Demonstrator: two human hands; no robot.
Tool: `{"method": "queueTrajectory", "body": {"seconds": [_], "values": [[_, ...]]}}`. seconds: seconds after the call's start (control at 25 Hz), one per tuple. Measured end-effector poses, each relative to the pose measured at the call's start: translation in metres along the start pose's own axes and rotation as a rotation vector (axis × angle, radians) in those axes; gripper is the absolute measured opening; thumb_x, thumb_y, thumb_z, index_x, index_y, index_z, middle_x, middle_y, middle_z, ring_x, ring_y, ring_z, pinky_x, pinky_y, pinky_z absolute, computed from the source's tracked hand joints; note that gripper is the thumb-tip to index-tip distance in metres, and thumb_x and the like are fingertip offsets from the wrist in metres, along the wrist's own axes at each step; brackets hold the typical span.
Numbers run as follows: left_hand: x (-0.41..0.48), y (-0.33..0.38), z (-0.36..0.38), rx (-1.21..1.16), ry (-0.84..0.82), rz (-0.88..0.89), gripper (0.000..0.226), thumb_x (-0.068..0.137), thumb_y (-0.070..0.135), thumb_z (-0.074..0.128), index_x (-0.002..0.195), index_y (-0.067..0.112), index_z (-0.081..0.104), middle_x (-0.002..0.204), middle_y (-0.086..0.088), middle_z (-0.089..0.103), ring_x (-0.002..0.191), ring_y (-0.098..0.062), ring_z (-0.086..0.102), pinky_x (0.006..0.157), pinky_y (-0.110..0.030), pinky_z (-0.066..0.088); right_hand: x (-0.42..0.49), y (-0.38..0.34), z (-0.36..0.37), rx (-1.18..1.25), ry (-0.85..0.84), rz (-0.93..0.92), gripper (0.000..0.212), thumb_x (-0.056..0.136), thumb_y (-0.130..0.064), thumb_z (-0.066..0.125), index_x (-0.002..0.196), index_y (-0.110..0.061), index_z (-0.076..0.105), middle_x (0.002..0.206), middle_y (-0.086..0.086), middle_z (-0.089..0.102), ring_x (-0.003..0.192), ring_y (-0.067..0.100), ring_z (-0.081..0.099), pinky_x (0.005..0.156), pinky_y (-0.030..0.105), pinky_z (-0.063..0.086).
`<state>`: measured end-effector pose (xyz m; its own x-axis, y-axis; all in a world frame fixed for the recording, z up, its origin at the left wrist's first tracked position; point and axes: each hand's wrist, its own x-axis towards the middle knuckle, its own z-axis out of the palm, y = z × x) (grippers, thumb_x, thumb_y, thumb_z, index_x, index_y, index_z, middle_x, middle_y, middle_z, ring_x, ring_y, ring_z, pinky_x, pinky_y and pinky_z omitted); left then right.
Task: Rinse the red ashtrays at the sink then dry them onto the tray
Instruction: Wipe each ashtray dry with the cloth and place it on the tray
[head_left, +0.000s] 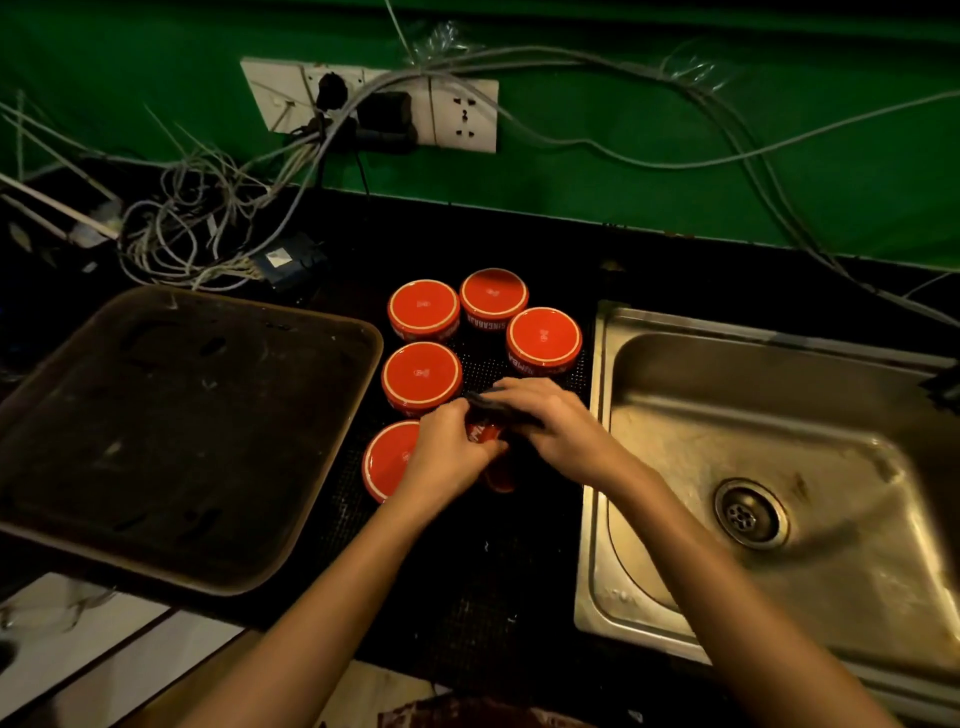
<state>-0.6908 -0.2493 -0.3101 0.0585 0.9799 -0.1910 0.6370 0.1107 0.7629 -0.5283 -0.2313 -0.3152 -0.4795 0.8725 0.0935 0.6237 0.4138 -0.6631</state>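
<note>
Several red ashtrays stand upside down on a black mat between the tray and the sink, among them one (422, 375) at mid left and one (543, 336) near the sink. My left hand (448, 452) grips a red ashtray (491, 457) tilted on its side. A dark cloth (493, 408) lies pressed against that ashtray under my right hand (545, 421), whose fingers curl over it. Another ashtray (389, 460) lies partly hidden behind my left hand. The dark tray (171, 431) sits at the left. The steel sink (779, 467) is at the right, and no water is running.
A tangle of grey cables (197, 228) and a wall socket strip (374, 104) lie behind the counter against the green wall. The sink drain (750, 513) is open. A pale surface (104, 660) shows below the tray at the lower left.
</note>
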Motion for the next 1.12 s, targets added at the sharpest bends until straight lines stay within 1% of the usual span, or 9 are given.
{"method": "queueTrajectory", "body": {"seconds": [0.08,0.24,0.44,0.56,0.68,0.76,0.92,1.04,1.12], "values": [[0.002,-0.002,-0.004,0.039,-0.012,-0.033,0.050,0.071,0.015,0.078,0.118,0.010,0.062,0.112,-0.006,0.068,0.107,-0.020,0.062,0.089,-0.028,0.047,-0.008,0.002,0.016,0.062,0.056,0.014,0.055,0.085,0.005,0.055,0.133,-0.022,0.052,0.139,-0.001,0.049,0.132,0.011,0.037,0.112,0.024,0.023],[-0.003,-0.008,-0.004,0.056,0.009,-0.089,0.049,0.074,0.018,0.078,0.119,0.010,0.059,0.113,-0.004,0.065,0.106,-0.019,0.061,0.086,-0.024,0.044,-0.021,0.013,0.020,0.658,0.174,0.277,0.046,0.089,0.003,0.054,0.127,-0.023,0.053,0.125,-0.005,0.060,0.118,0.004,0.053,0.107,0.034,0.039],[0.001,-0.007,-0.005,0.015,-0.018,-0.062,0.046,0.075,0.014,0.075,0.118,0.009,0.061,0.113,-0.005,0.067,0.107,-0.018,0.062,0.085,-0.022,0.043,-0.006,0.000,0.028,0.110,0.110,0.069,0.052,0.088,0.000,0.053,0.134,-0.025,0.051,0.142,-0.003,0.046,0.135,0.012,0.035,0.114,0.029,0.024],[0.000,-0.011,-0.004,-0.047,-0.017,-0.118,0.048,0.077,0.014,0.075,0.122,0.010,0.059,0.114,-0.001,0.065,0.105,-0.015,0.060,0.091,-0.024,0.043,-0.013,0.011,0.022,0.521,0.141,0.223,0.048,0.089,0.002,0.054,0.130,-0.022,0.053,0.131,-0.003,0.055,0.124,0.010,0.048,0.107,0.028,0.037],[-0.004,-0.013,0.001,-0.223,0.012,-0.153,0.047,0.076,0.010,0.075,0.120,0.010,0.059,0.113,-0.005,0.067,0.101,-0.016,0.064,0.095,-0.038,0.051,-0.019,0.015,0.014,0.906,0.164,0.385,0.043,0.089,0.002,0.054,0.129,-0.015,0.055,0.123,0.005,0.062,0.112,0.015,0.059,0.091,0.024,0.049],[-0.004,-0.011,0.008,-0.289,0.040,-0.157,0.045,0.075,0.007,0.074,0.116,0.011,0.058,0.112,-0.008,0.066,0.101,-0.018,0.065,0.094,-0.042,0.052,-0.012,0.018,0.006,0.822,0.206,0.349,0.046,0.086,0.008,0.054,0.127,-0.011,0.055,0.122,0.005,0.063,0.114,0.015,0.058,0.095,0.023,0.048],[0.005,-0.006,0.016,-0.220,0.015,-0.133,0.044,0.071,0.014,0.077,0.111,0.015,0.058,0.105,-0.004,0.066,0.095,-0.022,0.066,0.089,-0.046,0.053,-0.001,0.022,-0.011,0.506,0.181,0.284,0.047,0.085,0.006,0.056,0.127,-0.015,0.057,0.127,0.002,0.059,0.124,0.014,0.050,0.108,0.036,0.038],[0.010,0.005,0.003,-0.075,0.058,-0.082,0.042,0.075,0.012,0.075,0.114,0.013,0.060,0.103,-0.001,0.065,0.098,-0.019,0.063,0.087,-0.028,0.050,0.004,0.009,0.002,0.124,0.143,0.115,0.052,0.084,0.006,0.055,0.129,-0.018,0.057,0.134,0.003,0.054,0.128,0.016,0.044,0.112,0.033,0.030],[0.010,0.009,-0.006,0.018,0.068,-0.057,0.039,0.077,0.011,0.073,0.115,0.011,0.062,0.106,-0.005,0.068,0.098,-0.017,0.063,0.077,-0.018,0.043,0.004,0.000,0.020,0.018,0.155,0.067,0.057,0.082,0.008,0.051,0.132,-0.020,0.055,0.138,0.004,0.050,0.131,0.017,0.040,0.111,0.028,0.026]]}}
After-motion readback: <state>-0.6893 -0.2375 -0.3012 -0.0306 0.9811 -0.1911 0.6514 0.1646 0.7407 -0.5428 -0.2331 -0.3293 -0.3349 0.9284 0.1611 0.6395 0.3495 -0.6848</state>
